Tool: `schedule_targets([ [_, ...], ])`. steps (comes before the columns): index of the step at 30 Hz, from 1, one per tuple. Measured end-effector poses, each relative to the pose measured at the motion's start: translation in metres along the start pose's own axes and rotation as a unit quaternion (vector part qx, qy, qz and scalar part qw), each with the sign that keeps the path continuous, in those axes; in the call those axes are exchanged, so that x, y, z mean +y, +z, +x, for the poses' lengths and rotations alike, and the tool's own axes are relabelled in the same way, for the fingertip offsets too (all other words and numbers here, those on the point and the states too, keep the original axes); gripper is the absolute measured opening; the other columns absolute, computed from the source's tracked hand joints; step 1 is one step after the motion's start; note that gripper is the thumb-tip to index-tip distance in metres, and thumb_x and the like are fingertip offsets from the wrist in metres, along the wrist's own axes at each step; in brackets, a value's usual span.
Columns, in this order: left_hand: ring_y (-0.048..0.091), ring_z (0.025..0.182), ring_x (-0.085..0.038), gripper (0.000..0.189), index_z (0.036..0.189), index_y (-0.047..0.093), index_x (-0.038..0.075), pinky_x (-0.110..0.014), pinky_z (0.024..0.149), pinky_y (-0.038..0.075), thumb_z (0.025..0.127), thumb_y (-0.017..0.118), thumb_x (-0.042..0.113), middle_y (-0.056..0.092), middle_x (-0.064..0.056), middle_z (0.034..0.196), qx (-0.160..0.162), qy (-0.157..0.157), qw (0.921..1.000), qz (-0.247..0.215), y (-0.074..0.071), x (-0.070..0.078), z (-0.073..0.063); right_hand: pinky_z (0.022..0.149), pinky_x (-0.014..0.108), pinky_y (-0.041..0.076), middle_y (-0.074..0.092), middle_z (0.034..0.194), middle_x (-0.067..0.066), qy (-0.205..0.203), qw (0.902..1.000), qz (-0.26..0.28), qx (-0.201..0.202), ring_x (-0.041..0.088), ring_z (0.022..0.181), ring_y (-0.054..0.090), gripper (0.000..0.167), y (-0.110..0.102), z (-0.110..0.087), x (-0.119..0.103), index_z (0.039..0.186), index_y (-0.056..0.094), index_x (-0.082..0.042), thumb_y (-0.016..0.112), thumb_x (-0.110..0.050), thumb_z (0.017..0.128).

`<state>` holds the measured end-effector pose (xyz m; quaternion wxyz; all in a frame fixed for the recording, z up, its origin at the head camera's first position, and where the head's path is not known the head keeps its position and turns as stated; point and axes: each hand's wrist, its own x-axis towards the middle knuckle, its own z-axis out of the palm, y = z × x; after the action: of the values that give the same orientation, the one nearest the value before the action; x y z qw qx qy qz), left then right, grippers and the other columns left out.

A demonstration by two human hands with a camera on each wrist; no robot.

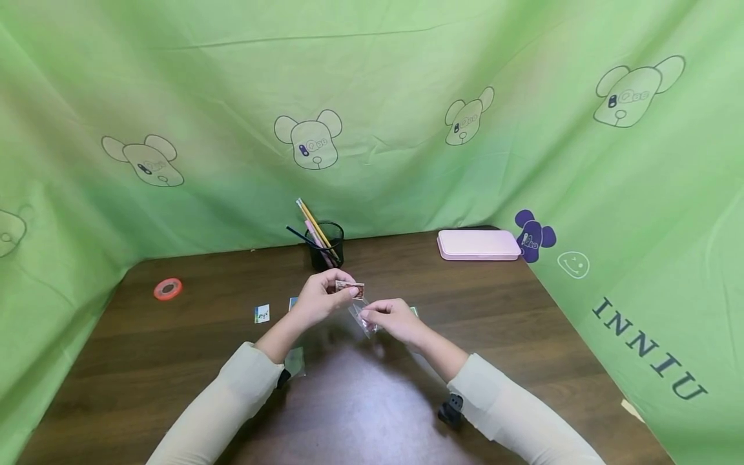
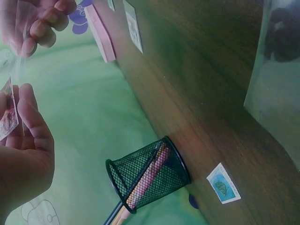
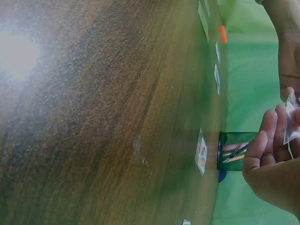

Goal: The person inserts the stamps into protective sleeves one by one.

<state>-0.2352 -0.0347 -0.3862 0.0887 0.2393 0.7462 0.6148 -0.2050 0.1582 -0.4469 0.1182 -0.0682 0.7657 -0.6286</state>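
My left hand pinches a small reddish-brown stamp between thumb and fingers, above the middle of the table. Just right of it, my right hand pinches a small clear plastic bag, whose upper end meets the stamp's lower edge. Something reddish shows through the bag; what it is I cannot tell. In the left wrist view a blue stamp with a green figure lies on the table. Another stamp lies left of my left hand. Beyond both hands, a further stamp shows in the right wrist view.
A black mesh cup with pencils stands behind my hands. At the back right lies a pink case, at the left an orange-red ring-shaped object. A clear sleeve lies by my left forearm. Green curtain surrounds the table.
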Motion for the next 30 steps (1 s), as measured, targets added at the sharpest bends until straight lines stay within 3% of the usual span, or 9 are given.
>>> schedule_targets([
  [4, 0.046, 0.055, -0.007, 0.013, 0.094, 0.062, -0.008, -0.02, 0.05, 0.04, 0.085, 0.065, 0.0, 0.064, -0.015, 0.077, -0.009, 0.006, 0.9999, 0.007, 0.0, -0.002, -0.001, 0.07, 0.027, 0.052, 0.069, 0.08, 0.002, 0.002, 1.0, 0.004, 0.004, 0.009, 0.073, 0.062, 0.027, -0.001, 0.001, -0.001, 0.1, 0.069, 0.005, 0.064, -0.018, 0.088],
  [13, 0.053, 0.06, -0.014, 0.012, 0.093, 0.061, -0.009, -0.025, 0.053, 0.045, 0.085, 0.065, -0.002, 0.066, -0.025, 0.084, -0.026, -0.001, 0.9995, 0.017, -0.005, -0.002, -0.002, 0.068, 0.025, 0.05, 0.068, 0.079, 0.0, 0.003, 0.9999, -0.013, -0.006, 0.008, 0.073, 0.061, 0.025, -0.003, 0.004, -0.003, 0.099, 0.069, 0.004, 0.063, -0.018, 0.088],
  [17, 0.057, 0.065, -0.013, 0.011, 0.093, 0.062, -0.007, -0.026, 0.056, 0.048, 0.085, 0.066, 0.0, 0.069, -0.021, 0.086, -0.012, -0.004, 0.9996, 0.024, -0.006, -0.002, -0.001, 0.068, 0.026, 0.05, 0.068, 0.079, 0.0, 0.0, 0.9998, -0.012, -0.014, 0.011, 0.074, 0.062, 0.027, -0.003, 0.004, -0.005, 0.1, 0.069, 0.005, 0.064, -0.019, 0.088],
  [23, 0.058, 0.067, -0.006, 0.011, 0.092, 0.063, -0.006, -0.02, 0.058, 0.047, 0.085, 0.067, 0.0, 0.068, -0.019, 0.084, 0.014, 0.027, 0.9991, 0.029, -0.004, -0.001, -0.003, 0.066, 0.027, 0.05, 0.067, 0.076, 0.0, -0.002, 0.9995, -0.017, -0.026, 0.012, 0.072, 0.06, 0.029, -0.004, 0.003, -0.011, 0.1, 0.068, 0.006, 0.065, -0.02, 0.088],
  [30, 0.058, 0.066, -0.01, 0.01, 0.091, 0.063, -0.004, -0.02, 0.058, 0.047, 0.085, 0.068, 0.002, 0.068, -0.02, 0.085, 0.027, 0.044, 0.9983, 0.027, -0.004, 0.002, -0.005, 0.063, 0.025, 0.047, 0.065, 0.073, 0.0, -0.018, 0.9988, -0.023, -0.039, 0.017, 0.072, 0.058, 0.025, -0.006, 0.004, -0.015, 0.095, 0.069, 0.006, 0.064, -0.018, 0.088],
])
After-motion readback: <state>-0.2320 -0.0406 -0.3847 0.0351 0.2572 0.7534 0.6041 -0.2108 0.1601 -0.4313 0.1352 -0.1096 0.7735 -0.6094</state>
